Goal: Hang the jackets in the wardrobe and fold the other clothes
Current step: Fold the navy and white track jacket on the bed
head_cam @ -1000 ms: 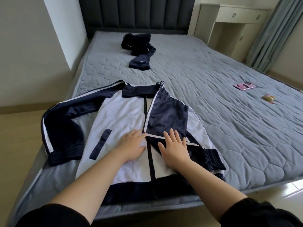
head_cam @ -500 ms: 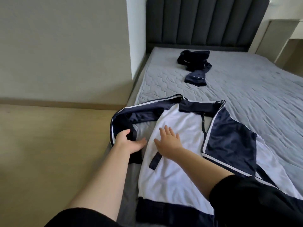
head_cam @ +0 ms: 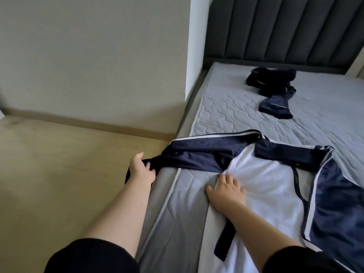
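The right hand lies flat on the white front of the jacket, fingers straight and slightly spread. The jacket is spread out at the near corner of the bed. The left hand grips the cuff end of its navy sleeve, fingers curled round it, just past the bed's edge. A heap of dark clothes lies farther up, near the headboard.
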A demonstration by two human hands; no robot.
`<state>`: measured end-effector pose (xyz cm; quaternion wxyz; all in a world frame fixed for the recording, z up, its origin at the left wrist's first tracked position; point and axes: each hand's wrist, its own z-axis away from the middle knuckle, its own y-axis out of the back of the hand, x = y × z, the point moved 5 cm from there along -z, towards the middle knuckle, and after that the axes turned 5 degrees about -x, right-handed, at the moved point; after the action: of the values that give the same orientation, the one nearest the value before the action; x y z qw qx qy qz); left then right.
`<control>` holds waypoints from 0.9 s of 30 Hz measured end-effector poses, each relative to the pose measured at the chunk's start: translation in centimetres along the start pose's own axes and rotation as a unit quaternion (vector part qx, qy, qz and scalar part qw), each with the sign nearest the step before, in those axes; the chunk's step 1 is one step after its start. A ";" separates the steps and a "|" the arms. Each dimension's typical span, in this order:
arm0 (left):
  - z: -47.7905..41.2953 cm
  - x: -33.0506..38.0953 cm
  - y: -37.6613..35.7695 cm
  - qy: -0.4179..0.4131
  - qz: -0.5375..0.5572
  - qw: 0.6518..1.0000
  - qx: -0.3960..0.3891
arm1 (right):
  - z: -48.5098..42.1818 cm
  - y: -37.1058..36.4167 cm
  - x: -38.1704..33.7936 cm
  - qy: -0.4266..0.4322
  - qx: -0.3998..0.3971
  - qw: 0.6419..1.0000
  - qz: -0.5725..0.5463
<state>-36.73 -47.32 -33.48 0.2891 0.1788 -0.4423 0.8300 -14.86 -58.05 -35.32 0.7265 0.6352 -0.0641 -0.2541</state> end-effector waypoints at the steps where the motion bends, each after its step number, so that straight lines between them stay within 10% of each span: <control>1: -0.5 0.1 0.2 -0.002 0.002 1.000 0.005 | 0.1 -0.3 -0.2 0.000 0.035 0.999 0.014; 9: -2.5 -0.6 1.1 0.040 0.126 0.989 -0.069 | 0.4 -1.1 -0.3 0.002 0.129 0.991 0.039; 18: 0.0 1.9 -3.4 -0.002 0.108 0.986 -0.123 | -0.9 0.1 1.1 0.009 0.007 0.991 -0.134; 21: 4.2 1.7 -6.8 -0.111 -0.085 0.980 -0.139 | 0.2 1.7 1.7 -0.028 -0.100 0.892 -0.440; 23: 8.2 0.5 -8.8 -0.295 -0.312 0.890 -0.152 | 1.5 3.5 2.8 -0.045 -0.174 0.763 -0.621; 24: 10.4 -0.8 -9.6 -0.408 -0.421 0.788 -0.188 | 2.0 4.9 4.0 -0.041 -0.184 0.723 -0.665; 27: 17.0 -8.4 -8.4 -0.664 -0.602 0.302 -0.324 | 3.1 9.3 9.7 -0.031 -0.117 0.616 -0.778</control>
<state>-24.19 -60.51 -23.57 0.3514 0.7781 -0.4867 -0.1852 -5.14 -64.56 -28.06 0.3226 0.3483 0.4622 -0.7490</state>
